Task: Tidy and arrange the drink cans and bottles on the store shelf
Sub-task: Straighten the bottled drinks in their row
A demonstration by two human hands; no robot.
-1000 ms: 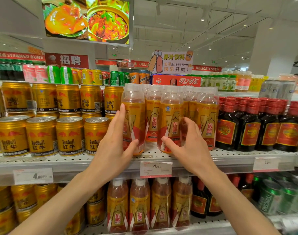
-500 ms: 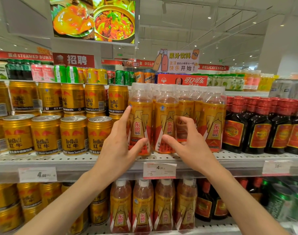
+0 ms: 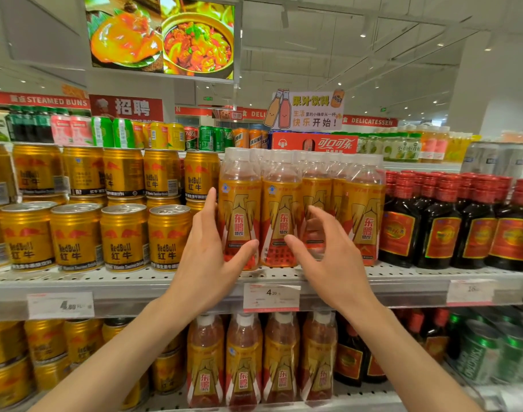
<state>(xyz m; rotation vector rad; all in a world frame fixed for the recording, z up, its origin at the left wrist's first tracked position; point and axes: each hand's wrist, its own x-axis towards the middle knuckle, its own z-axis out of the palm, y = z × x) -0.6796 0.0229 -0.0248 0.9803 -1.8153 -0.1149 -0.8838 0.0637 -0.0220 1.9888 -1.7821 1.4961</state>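
Note:
A row of orange-labelled drink bottles stands on the middle shelf (image 3: pixel 403 281). My left hand (image 3: pixel 212 257) is wrapped on the leftmost orange bottle (image 3: pixel 239 203), fingers up its left side and thumb across its lower front. My right hand (image 3: pixel 328 260) hovers curled in front of the second orange bottle (image 3: pixel 279 209) and the third orange bottle (image 3: pixel 315 191). Its thumb tip rests against the second bottle's label and its fingers are spread, holding nothing. Gold Red Bull cans (image 3: pixel 123 236) stand in two tiers just left of the bottles.
Dark bottles with red caps (image 3: pixel 441 224) fill the shelf right of the orange ones. More orange bottles (image 3: pixel 244 361), gold cans (image 3: pixel 46 352) and green cans (image 3: pixel 486 352) sit on the shelf below. Price tags (image 3: pixel 270 297) line the shelf edge. Mixed cans (image 3: pixel 162 135) crowd the top shelf.
My right hand has loosened from the second bottle and its fingers have spread. My left hand has stayed on the leftmost bottle. The view has shifted slightly right and closer.

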